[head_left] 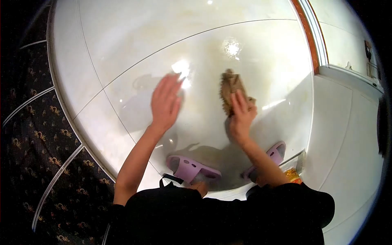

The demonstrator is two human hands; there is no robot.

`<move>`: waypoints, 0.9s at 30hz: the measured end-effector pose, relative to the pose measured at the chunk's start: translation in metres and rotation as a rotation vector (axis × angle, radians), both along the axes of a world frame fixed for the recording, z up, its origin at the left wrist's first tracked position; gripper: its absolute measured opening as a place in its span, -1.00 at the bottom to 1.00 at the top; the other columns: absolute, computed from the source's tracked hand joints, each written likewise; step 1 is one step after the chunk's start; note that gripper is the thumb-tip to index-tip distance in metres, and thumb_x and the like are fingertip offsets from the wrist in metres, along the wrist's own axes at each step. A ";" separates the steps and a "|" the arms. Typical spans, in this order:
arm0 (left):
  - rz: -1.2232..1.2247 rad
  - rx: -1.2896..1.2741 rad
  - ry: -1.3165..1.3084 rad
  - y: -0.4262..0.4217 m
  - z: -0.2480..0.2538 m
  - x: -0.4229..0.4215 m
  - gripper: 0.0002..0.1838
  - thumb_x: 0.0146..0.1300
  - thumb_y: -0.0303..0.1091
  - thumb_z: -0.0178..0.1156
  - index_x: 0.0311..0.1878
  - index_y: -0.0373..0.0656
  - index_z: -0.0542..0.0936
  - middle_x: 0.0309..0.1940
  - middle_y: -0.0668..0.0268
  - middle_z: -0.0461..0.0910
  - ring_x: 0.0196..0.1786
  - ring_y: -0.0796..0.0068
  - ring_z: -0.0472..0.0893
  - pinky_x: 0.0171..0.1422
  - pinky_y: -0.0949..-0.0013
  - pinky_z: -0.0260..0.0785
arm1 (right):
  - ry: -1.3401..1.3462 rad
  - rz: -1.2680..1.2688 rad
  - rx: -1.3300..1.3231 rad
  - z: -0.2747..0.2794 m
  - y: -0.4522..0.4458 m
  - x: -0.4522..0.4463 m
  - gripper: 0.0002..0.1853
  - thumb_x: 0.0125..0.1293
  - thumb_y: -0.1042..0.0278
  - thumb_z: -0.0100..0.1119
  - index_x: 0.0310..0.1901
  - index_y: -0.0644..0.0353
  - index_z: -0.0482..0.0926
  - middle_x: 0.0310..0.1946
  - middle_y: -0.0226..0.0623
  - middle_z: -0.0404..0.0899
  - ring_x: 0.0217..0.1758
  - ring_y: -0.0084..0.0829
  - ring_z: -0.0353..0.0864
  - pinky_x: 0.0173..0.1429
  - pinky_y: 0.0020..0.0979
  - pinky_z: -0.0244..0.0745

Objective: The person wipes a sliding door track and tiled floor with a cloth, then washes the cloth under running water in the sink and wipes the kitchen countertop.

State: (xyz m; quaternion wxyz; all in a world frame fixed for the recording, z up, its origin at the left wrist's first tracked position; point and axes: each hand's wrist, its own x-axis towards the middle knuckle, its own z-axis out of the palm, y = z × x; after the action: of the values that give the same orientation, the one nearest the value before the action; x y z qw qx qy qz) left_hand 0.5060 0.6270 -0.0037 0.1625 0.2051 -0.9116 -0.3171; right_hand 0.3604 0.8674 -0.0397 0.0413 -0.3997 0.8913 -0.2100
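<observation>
My right hand (243,116) grips a brown, shaggy-edged cleaning cloth (232,83) that appears bunched up against the glossy white tile floor (196,110). Its fingers are bent over the near part of the cloth. To the left, my left hand (165,100) is empty, with the fingers stretched out and slightly blurred. It is over the tiles beside a bright light reflection; whether it touches them I cannot tell.
Pink slippers (188,168) are on my feet, just below my hands. A dark panel (45,134) with gold figures borders the tiles at left. At right stand a door frame (312,36) and a pale wall (345,122). An orange-yellow package (292,175) lies near the right slipper.
</observation>
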 end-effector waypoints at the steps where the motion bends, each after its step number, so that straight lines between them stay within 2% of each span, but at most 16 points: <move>1: -0.110 -0.010 -0.071 0.004 0.006 -0.007 -0.52 0.25 -0.41 0.09 0.27 -0.11 0.50 0.38 0.20 0.38 0.47 0.02 0.25 0.50 0.01 0.10 | -0.037 0.011 0.011 0.009 -0.016 0.016 -0.31 -0.01 0.63 0.08 0.26 -0.01 0.53 0.41 -0.42 0.35 0.15 -0.13 0.34 0.23 -0.11 0.17; 2: -0.221 -0.022 -0.142 0.007 0.013 -0.014 -0.50 0.23 -0.40 0.11 0.29 -0.09 0.50 0.40 0.22 0.37 0.48 0.03 0.24 0.50 0.00 0.11 | -0.075 0.056 -0.024 0.010 -0.027 0.027 -0.33 0.01 0.60 0.12 0.26 -0.03 0.52 0.40 -0.43 0.37 0.13 -0.15 0.35 0.18 -0.10 0.21; 4: -0.380 -0.014 -0.123 0.011 0.019 -0.025 -0.44 0.19 -0.39 0.15 0.32 -0.05 0.48 0.43 0.29 0.33 0.52 0.12 0.20 0.54 -0.01 0.07 | -0.137 0.240 -0.022 0.004 -0.043 0.038 -0.32 -0.03 0.58 0.16 0.25 -0.07 0.52 0.38 -0.46 0.39 0.13 -0.15 0.37 0.13 -0.09 0.27; 6: -0.398 -0.077 -0.121 0.008 0.019 -0.029 -0.49 0.19 -0.46 0.19 0.26 -0.04 0.53 0.35 0.33 0.43 0.42 0.22 0.35 0.43 0.08 0.26 | -0.217 0.421 -0.045 -0.001 -0.058 0.020 -0.33 -0.04 0.58 0.19 0.22 -0.09 0.54 0.36 -0.49 0.40 0.13 -0.14 0.39 0.10 -0.07 0.31; 7: -0.341 -0.050 -0.102 0.004 0.013 -0.028 -0.52 0.18 -0.48 0.18 0.22 -0.05 0.55 0.33 0.33 0.46 0.41 0.22 0.37 0.43 0.09 0.28 | -0.258 0.510 -0.054 -0.001 -0.068 0.005 -0.33 -0.05 0.58 0.20 0.20 -0.10 0.54 0.35 -0.50 0.41 0.14 -0.14 0.40 0.08 -0.06 0.33; 8: -0.281 -0.023 -0.081 -0.003 0.003 -0.025 -0.54 0.18 -0.50 0.17 0.19 -0.06 0.58 0.31 0.32 0.48 0.40 0.22 0.39 0.42 0.11 0.29 | -0.275 0.560 -0.255 -0.001 -0.082 -0.020 -0.36 -0.05 0.58 0.23 0.16 -0.11 0.55 0.33 -0.48 0.41 0.19 -0.09 0.42 0.07 -0.05 0.36; 9: -0.219 0.004 -0.062 -0.010 -0.006 -0.020 -0.56 0.18 -0.52 0.15 0.16 -0.06 0.60 0.28 0.32 0.51 0.39 0.22 0.41 0.41 0.13 0.31 | -0.180 0.576 -0.171 0.014 -0.092 -0.039 -0.39 -0.03 0.56 0.25 0.14 -0.15 0.57 0.33 -0.46 0.42 0.23 -0.08 0.41 0.09 -0.05 0.38; 10: -0.207 -0.052 -0.080 -0.018 -0.014 -0.016 -0.58 0.14 -0.54 0.17 0.11 -0.05 0.63 0.26 0.33 0.53 0.37 0.23 0.44 0.36 0.16 0.36 | -0.147 0.559 -0.262 0.022 -0.104 -0.059 -0.41 -0.04 0.54 0.29 0.10 -0.18 0.62 0.33 -0.45 0.42 0.26 -0.10 0.40 0.16 -0.09 0.37; 12: -0.184 -0.166 -0.122 -0.033 -0.024 -0.009 -0.61 0.07 -0.58 0.21 0.01 -0.04 0.67 0.23 0.35 0.57 0.33 0.27 0.49 0.27 0.23 0.45 | -0.106 0.611 -0.137 0.029 -0.121 -0.090 -0.47 -0.01 0.52 0.27 0.06 -0.20 0.67 0.33 -0.35 0.42 0.25 -0.14 0.40 0.24 -0.12 0.35; 13: -0.142 -0.284 -0.072 -0.034 -0.021 -0.012 -0.59 -0.03 -0.58 0.27 -0.07 0.04 0.71 0.17 0.42 0.59 0.23 0.31 0.55 0.11 0.33 0.50 | -0.129 0.683 -0.119 0.026 -0.129 -0.102 -0.46 0.01 0.51 0.25 0.08 -0.22 0.66 0.27 -0.33 0.44 0.21 -0.16 0.41 0.23 -0.15 0.38; 17: 0.012 -0.327 -0.154 -0.030 -0.014 -0.005 -0.55 -0.01 -0.56 0.29 -0.03 0.17 0.71 -0.15 0.46 0.61 -0.09 0.34 0.58 -0.18 0.35 0.47 | -0.084 0.863 -0.063 0.026 -0.146 -0.117 -0.43 0.09 0.44 0.22 0.19 -0.26 0.59 0.04 -0.28 0.48 0.08 -0.20 0.45 0.13 -0.26 0.52; 19: 0.087 -0.250 -0.229 -0.025 -0.020 0.007 -0.53 0.03 -0.53 0.28 0.00 0.23 0.70 -0.32 0.45 0.54 -0.25 0.35 0.54 -0.29 0.31 0.43 | -0.116 0.845 0.054 0.033 -0.141 -0.113 -0.41 0.13 0.41 0.22 0.25 -0.25 0.52 -0.03 -0.26 0.46 0.05 -0.22 0.46 0.03 -0.28 0.58; 22: 0.077 -0.223 -0.343 -0.008 -0.016 0.022 -0.54 0.10 -0.48 0.24 0.07 0.27 0.68 -0.41 0.41 0.46 -0.30 0.34 0.51 -0.35 0.26 0.40 | -0.151 0.822 0.186 0.038 -0.127 -0.094 -0.39 0.19 0.34 0.22 0.33 -0.23 0.43 -0.08 -0.26 0.43 0.03 -0.22 0.47 -0.09 -0.27 0.62; 23: 0.084 -0.191 -0.312 -0.001 -0.013 0.029 -0.55 0.15 -0.45 0.21 0.10 0.28 0.65 -0.40 0.38 0.46 -0.31 0.32 0.51 -0.36 0.24 0.40 | -0.159 0.813 0.224 0.040 -0.119 -0.085 -0.38 0.22 0.31 0.21 0.35 -0.23 0.39 -0.09 -0.26 0.42 0.02 -0.22 0.48 -0.12 -0.26 0.63; 27: 0.064 -0.137 -0.353 0.038 -0.012 0.056 -0.59 0.15 -0.46 0.23 0.07 0.19 0.65 -0.41 0.35 0.46 -0.37 0.30 0.52 -0.40 0.24 0.40 | -0.272 0.760 0.290 0.041 -0.074 -0.051 -0.38 0.25 0.26 0.20 0.38 -0.11 0.33 -0.10 -0.16 0.41 -0.06 -0.16 0.51 -0.19 -0.21 0.60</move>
State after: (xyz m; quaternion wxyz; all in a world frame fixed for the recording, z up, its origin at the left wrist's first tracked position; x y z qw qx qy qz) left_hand 0.5618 0.6645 -0.0153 0.0236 0.2750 -0.9383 -0.2081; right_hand 0.3091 0.7939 0.0012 0.2884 -0.6584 0.6875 -0.1032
